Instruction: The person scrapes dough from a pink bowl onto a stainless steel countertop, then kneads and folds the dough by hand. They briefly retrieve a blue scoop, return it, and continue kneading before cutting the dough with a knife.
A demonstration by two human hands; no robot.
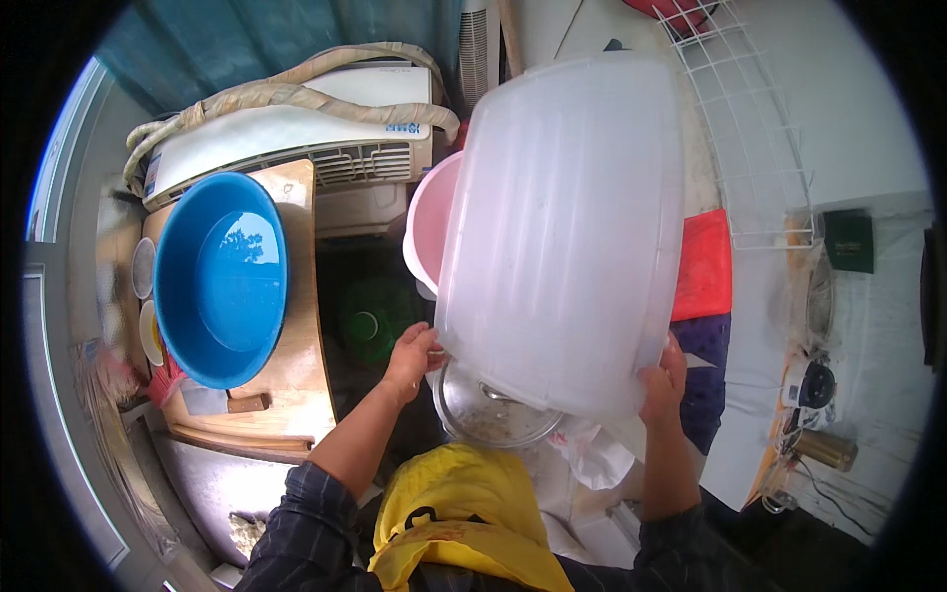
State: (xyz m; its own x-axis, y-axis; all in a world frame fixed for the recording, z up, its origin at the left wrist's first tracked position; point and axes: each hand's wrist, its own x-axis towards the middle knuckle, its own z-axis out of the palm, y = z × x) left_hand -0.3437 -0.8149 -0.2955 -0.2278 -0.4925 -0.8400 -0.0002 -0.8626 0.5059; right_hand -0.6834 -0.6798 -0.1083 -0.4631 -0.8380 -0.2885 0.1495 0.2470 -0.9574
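A large, translucent white plastic lid or shallow bin (562,222) is held up between both hands, tilted, in the middle of the head view. My left hand (416,359) grips its near left corner. At its near right corner, my right hand (664,381) has the thumb on the face and the fingers round the edge. Behind the plastic piece, a pink basin (429,222) is partly hidden. Under its near edge sit a round metal lid with a handle (492,414) and a crumpled white plastic bag (598,455).
At left, a wooden board (300,296) bears a blue basin of water (240,288) and a cleaver (211,399). Behind lies an air-conditioner unit (355,92) with wrapped pipes. A white wire rack (755,133) stands at right, near a red cloth or sheet (703,263).
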